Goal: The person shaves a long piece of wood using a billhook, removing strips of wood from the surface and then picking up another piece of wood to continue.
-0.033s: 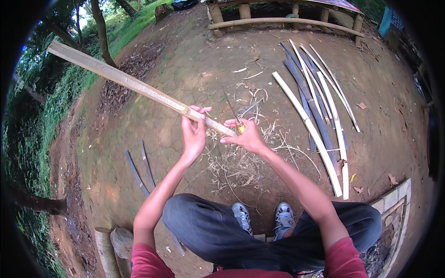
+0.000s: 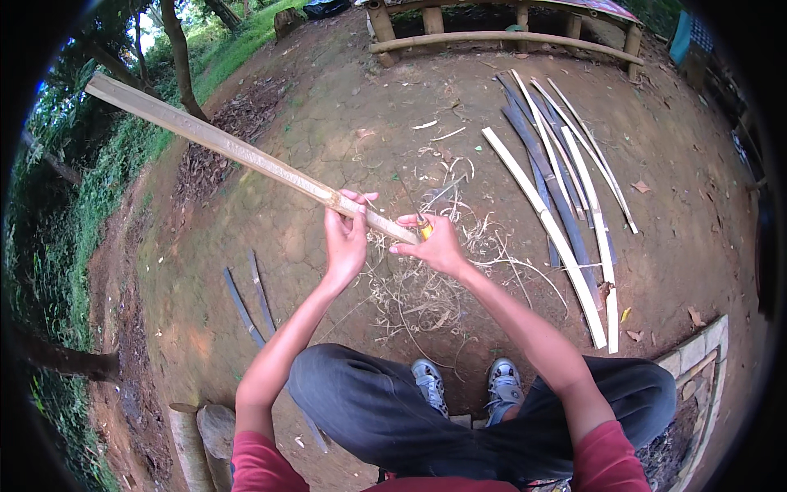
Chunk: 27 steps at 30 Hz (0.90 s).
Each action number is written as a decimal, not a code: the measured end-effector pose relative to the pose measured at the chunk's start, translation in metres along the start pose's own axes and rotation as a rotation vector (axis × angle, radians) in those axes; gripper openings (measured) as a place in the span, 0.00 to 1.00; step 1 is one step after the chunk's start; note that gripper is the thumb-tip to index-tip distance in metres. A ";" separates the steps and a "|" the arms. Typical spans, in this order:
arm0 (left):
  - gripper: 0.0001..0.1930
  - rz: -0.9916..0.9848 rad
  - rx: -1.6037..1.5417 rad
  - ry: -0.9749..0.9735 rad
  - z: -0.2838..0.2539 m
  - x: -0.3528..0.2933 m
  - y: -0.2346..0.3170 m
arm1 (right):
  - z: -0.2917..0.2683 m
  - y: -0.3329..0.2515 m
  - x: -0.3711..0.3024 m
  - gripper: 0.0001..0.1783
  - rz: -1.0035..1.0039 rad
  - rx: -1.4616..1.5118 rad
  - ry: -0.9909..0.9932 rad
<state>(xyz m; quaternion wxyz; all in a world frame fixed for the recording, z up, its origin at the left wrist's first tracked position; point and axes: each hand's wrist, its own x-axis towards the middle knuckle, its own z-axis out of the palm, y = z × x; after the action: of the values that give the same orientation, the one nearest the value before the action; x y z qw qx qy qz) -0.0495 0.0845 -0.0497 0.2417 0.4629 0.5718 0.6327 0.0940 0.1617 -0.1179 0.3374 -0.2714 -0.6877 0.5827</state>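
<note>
A long pale bamboo strip (image 2: 221,144) slants from the far left down to my hands. My left hand (image 2: 348,243) is closed around it near its lower end, just beside a node. In my right hand (image 2: 441,248) is a knife (image 2: 425,229) with a yellow handle; its thin blade points away from me and looks faint. The thumb and fingers of that hand also meet the strip's near end. Below and around both hands, curly bamboo shavings (image 2: 430,303) are scattered over the dirt.
Several pale and dark bamboo strips (image 2: 548,215) lie on the ground to the right. Two short dark strips (image 2: 243,302) are at left. A bamboo bench (image 2: 504,38) stands at the far side, cut logs (image 2: 190,447) at lower left, and a block-edged pit (image 2: 705,344) at lower right.
The strip and my left hand have shifted very slightly to the right. The knife's blade has tilted a little and shows less clearly. Both hands keep their holds.
</note>
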 end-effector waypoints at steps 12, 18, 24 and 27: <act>0.08 -0.052 0.216 -0.226 -0.018 0.024 0.041 | 0.004 -0.011 -0.008 0.08 -0.120 -0.107 0.023; 0.08 -0.078 0.194 -0.307 -0.013 0.041 0.059 | 0.000 -0.006 -0.001 0.08 -0.178 -0.040 -0.021; 0.10 -0.115 0.267 -0.316 -0.018 0.055 0.072 | -0.006 -0.021 0.004 0.06 -0.180 -0.015 -0.027; 0.10 -0.099 0.284 -0.307 -0.013 0.059 0.074 | -0.013 -0.024 0.008 0.09 -0.132 0.056 -0.114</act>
<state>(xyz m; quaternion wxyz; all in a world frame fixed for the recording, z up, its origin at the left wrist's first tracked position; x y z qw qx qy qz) -0.0707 0.1106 0.0395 0.2892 0.5546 0.6336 0.4554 0.0997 0.1713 -0.0921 0.3430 -0.1823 -0.7056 0.5926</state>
